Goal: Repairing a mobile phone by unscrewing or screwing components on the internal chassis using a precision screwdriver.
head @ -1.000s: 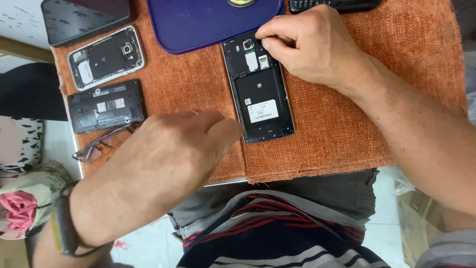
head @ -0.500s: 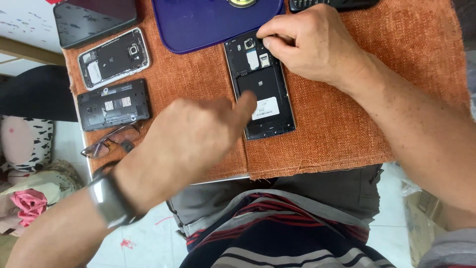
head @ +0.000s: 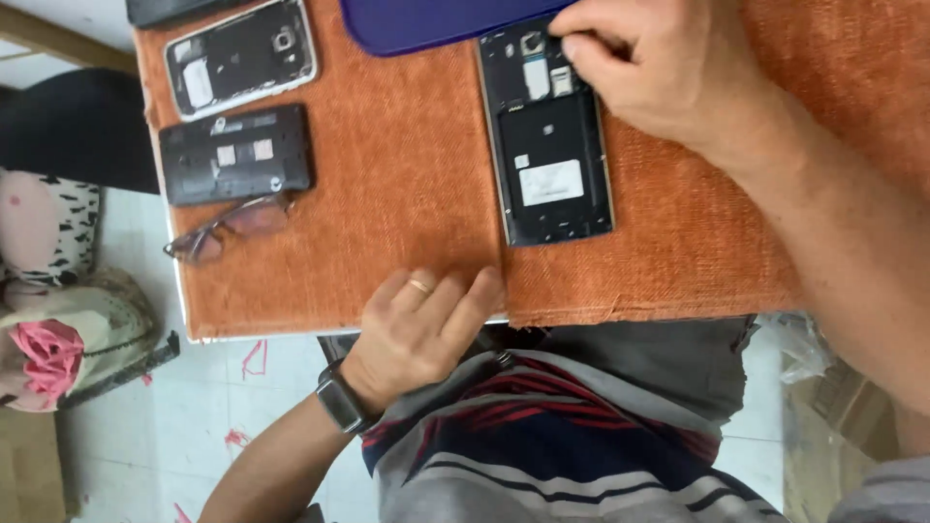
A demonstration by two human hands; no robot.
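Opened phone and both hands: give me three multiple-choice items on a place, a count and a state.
1. Where is the left hand?
A. at the cloth's near edge
B. on the glasses
C. on the blue cover

2. How many phones lie left of the opened phone?
A. none
B. two
C. four

3. How does the opened phone lie?
A. screen up
B. standing on edge
C. back off, insides showing

Key: 1 A, its fingers rest on the cloth edge; 2 B, two bare-backed phones lie there; 3 C, the right hand works at its exposed top.
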